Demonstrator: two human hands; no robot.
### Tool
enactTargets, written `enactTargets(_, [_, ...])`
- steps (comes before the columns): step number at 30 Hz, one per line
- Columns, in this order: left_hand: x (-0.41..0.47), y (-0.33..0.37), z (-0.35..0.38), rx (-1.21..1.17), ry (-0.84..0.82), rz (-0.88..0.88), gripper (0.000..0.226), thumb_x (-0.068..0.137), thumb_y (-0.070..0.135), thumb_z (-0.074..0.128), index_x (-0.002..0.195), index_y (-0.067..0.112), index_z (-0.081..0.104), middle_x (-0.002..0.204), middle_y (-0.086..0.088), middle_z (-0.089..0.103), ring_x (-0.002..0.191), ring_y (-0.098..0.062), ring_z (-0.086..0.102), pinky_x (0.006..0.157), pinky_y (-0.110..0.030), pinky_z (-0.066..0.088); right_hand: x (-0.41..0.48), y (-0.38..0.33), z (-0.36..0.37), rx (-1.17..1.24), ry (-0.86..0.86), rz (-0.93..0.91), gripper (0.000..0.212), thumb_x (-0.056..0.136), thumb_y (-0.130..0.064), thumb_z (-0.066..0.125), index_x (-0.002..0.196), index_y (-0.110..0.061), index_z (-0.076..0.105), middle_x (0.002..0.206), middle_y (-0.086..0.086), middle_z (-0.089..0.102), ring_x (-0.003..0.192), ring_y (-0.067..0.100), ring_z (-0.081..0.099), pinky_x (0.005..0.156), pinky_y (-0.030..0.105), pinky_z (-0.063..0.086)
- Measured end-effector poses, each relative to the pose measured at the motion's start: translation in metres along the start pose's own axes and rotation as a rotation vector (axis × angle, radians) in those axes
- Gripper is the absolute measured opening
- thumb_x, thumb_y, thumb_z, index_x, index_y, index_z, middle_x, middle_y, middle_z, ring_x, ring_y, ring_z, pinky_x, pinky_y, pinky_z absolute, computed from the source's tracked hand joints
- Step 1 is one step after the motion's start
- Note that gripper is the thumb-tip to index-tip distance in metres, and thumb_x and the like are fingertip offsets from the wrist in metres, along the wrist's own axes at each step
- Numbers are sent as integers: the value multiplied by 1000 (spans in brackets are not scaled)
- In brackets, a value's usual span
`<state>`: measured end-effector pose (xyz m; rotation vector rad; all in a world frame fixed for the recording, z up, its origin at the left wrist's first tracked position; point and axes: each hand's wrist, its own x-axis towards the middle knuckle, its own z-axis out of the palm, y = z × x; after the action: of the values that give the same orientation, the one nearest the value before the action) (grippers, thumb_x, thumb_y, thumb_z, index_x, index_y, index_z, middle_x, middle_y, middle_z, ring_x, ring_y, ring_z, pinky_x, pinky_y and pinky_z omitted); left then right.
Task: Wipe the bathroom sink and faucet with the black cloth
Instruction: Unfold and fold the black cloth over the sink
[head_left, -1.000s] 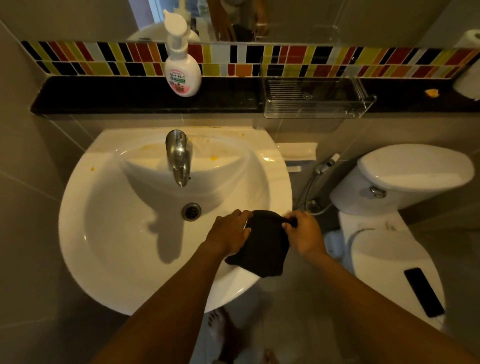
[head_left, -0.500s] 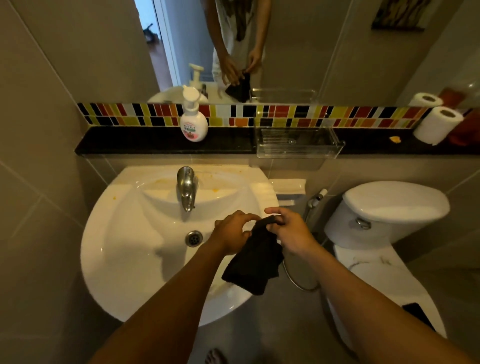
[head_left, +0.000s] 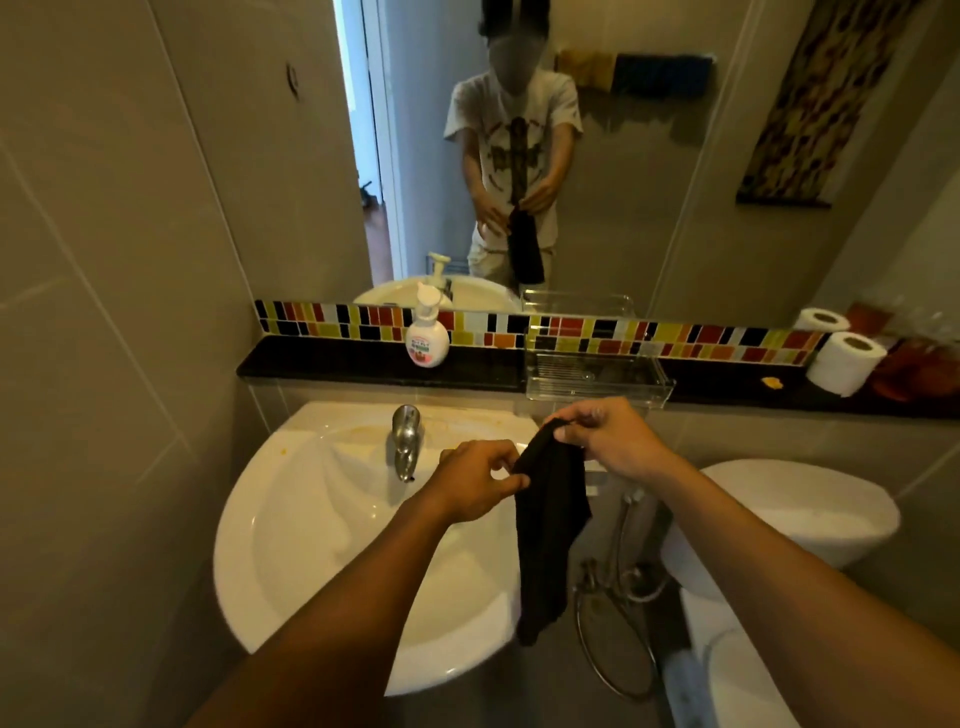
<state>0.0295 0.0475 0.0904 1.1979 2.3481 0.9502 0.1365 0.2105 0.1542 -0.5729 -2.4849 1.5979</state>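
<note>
The black cloth hangs lengthwise in the air over the right rim of the white sink. My right hand pinches its top corner. My left hand pinches its left edge a little lower. The chrome faucet stands at the back of the basin, left of both hands and apart from them. Orange-yellow stains mark the sink's back rim around the faucet. The drain is hidden behind my left arm.
A black ledge behind the sink carries a white soap pump bottle, a clear plastic tray and two toilet rolls. A toilet stands right of the sink, with a spray hose between them. A mirror hangs above.
Both hands have lifted the cloth up off the sink's front rim and let it unfold to hang long. My view has tilted upward, showing more of the mirror.
</note>
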Motion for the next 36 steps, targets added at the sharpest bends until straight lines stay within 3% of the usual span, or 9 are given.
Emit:
enactTargets(7, [-22, 11, -21, -108, 38, -59, 9, 82, 20, 65, 88, 23, 59, 76, 2, 61, 70, -15, 60, 75, -43, 56, -18, -48, -44, 47, 102, -122, 22, 90, -3, 57, 101, -17, 70, 102, 1, 69, 102, 13, 63, 92, 34, 51])
enactTargets(10, [-30, 20, -27, -103, 106, -39, 12, 84, 16, 62, 95, 19, 63, 74, 2, 61, 72, -14, 60, 74, -35, 54, -24, -54, -50, 36, 104, -167, 24, 90, -5, 59, 93, -25, 72, 99, -1, 70, 102, 14, 63, 92, 38, 52])
enactTargets(12, [-35, 28, -32, -65, 145, -13, 8, 86, 15, 58, 89, 17, 65, 72, 3, 59, 72, -10, 56, 73, -29, 50, -26, -53, -52, 23, 146, -182, 24, 90, -7, 59, 91, -27, 72, 100, -1, 70, 104, 17, 63, 93, 41, 51])
enactTargets(15, [-41, 36, -45, -55, 233, -10, 10, 87, 18, 56, 82, 16, 64, 77, -4, 62, 74, -12, 58, 73, -34, 51, -28, -48, -59, 36, 238, -176, 23, 89, -6, 60, 92, -25, 73, 102, 0, 69, 106, 19, 61, 96, 45, 50])
enactTargets(18, [-46, 44, -61, -71, 274, -5, 12, 90, 21, 51, 89, 19, 62, 77, -5, 63, 69, -15, 58, 67, -34, 49, -35, -41, -62, 19, 276, -163, 19, 90, -9, 60, 99, -21, 72, 103, 1, 68, 105, 19, 61, 95, 47, 51])
enactTargets(23, [-54, 56, -76, -81, 250, -12, 14, 94, 18, 47, 99, 21, 60, 87, -6, 64, 77, -19, 62, 69, -34, 52, -42, -36, -60, 27, 318, -184, 16, 91, -10, 59, 95, -22, 69, 100, 2, 67, 101, 18, 61, 88, 41, 52])
enactTargets(31, [-62, 62, -87, 141, 142, -77, 23, 87, 7, 55, 107, 15, 65, 92, 0, 59, 82, -12, 59, 68, -22, 48, -44, -28, -61, 45, 400, -154, 15, 93, -12, 56, 105, -15, 66, 100, 2, 63, 96, 14, 58, 67, 23, 45])
enactTargets(36, [-59, 65, -79, 70, 179, -80, 19, 87, 8, 54, 98, 14, 67, 90, -7, 65, 82, -21, 63, 70, -31, 54, -43, -13, -64, 43, 452, -123, 15, 93, -12, 56, 103, -15, 67, 103, 3, 66, 100, 19, 59, 82, 35, 48])
